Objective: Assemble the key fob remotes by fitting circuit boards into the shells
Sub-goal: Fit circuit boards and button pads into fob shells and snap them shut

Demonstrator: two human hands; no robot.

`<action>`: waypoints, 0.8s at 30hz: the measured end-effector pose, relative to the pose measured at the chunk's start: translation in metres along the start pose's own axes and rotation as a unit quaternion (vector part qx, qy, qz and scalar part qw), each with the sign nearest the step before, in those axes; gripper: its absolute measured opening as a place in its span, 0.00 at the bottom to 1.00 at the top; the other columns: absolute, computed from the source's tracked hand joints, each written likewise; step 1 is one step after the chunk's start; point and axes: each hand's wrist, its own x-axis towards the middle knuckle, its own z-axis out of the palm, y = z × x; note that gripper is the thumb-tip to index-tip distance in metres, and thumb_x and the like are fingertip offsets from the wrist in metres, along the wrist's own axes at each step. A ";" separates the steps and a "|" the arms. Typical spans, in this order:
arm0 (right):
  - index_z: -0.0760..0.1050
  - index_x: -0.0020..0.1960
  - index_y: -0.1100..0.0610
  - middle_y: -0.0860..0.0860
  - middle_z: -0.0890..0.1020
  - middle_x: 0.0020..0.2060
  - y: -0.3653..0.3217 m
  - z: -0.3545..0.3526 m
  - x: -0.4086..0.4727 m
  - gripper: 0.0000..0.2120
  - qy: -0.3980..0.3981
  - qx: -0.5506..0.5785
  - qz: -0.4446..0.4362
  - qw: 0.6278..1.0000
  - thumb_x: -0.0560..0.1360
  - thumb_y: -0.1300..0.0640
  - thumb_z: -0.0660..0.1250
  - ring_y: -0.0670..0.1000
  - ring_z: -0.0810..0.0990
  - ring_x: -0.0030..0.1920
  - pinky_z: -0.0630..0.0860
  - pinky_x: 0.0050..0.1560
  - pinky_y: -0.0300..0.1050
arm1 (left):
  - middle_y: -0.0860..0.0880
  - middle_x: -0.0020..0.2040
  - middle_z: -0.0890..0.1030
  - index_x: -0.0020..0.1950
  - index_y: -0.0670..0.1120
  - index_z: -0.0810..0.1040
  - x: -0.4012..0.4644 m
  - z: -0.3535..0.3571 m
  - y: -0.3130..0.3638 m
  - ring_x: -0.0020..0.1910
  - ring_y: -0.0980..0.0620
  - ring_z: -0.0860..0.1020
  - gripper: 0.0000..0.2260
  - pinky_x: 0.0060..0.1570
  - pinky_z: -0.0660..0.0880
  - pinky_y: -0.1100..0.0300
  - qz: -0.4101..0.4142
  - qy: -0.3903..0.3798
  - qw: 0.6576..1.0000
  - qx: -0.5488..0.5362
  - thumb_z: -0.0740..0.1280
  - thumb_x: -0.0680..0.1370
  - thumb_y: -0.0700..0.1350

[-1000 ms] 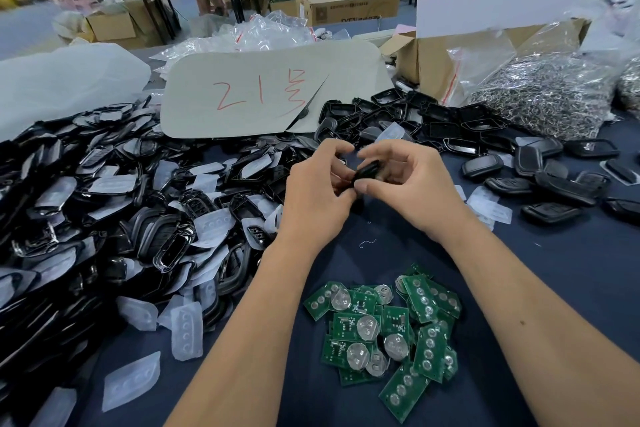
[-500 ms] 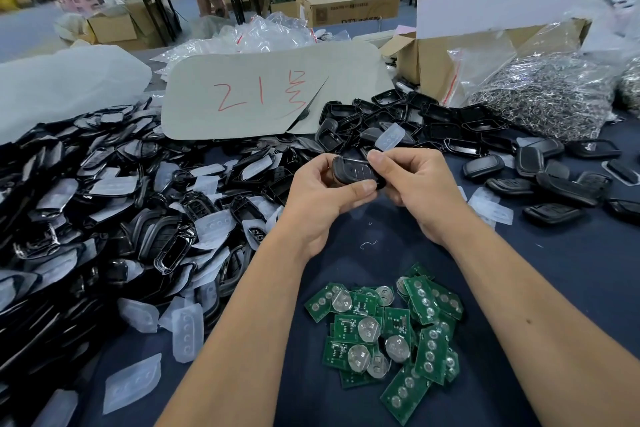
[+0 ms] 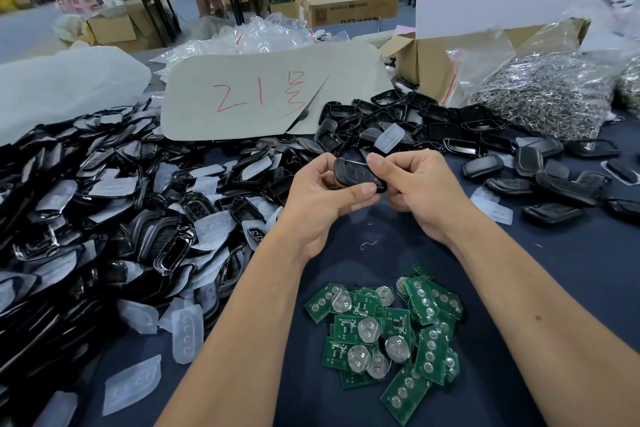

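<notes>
A black key fob is held above the dark blue table between both hands, its button face turned up. My left hand grips its left end, thumb along the near edge. My right hand pinches its right end, with the index finger on top. A pile of green circuit boards with coin cells lies near me between my forearms. Empty black shells are heaped behind my hands. Closed fobs lie to the right.
A big heap of black shell frames and clear rubber button pads fills the left. A grey card with red writing lies at the back, beside a cardboard box and a bag of metal rings.
The fob, seen edge-on a second ago, has been turned face up between my hands. Both hands rose slightly away from me and keep hold of it.
</notes>
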 end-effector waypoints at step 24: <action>0.79 0.42 0.60 0.54 0.73 0.27 -0.005 -0.031 0.005 0.19 0.000 -0.185 -0.036 0.982 0.80 0.44 0.71 0.50 0.71 0.24 0.66 0.25 0.39 | 0.49 0.38 0.81 0.52 0.43 0.80 0.006 0.015 -0.008 0.41 0.50 0.86 0.11 0.41 0.84 0.56 0.077 0.123 0.986 0.084 0.77 0.74 0.33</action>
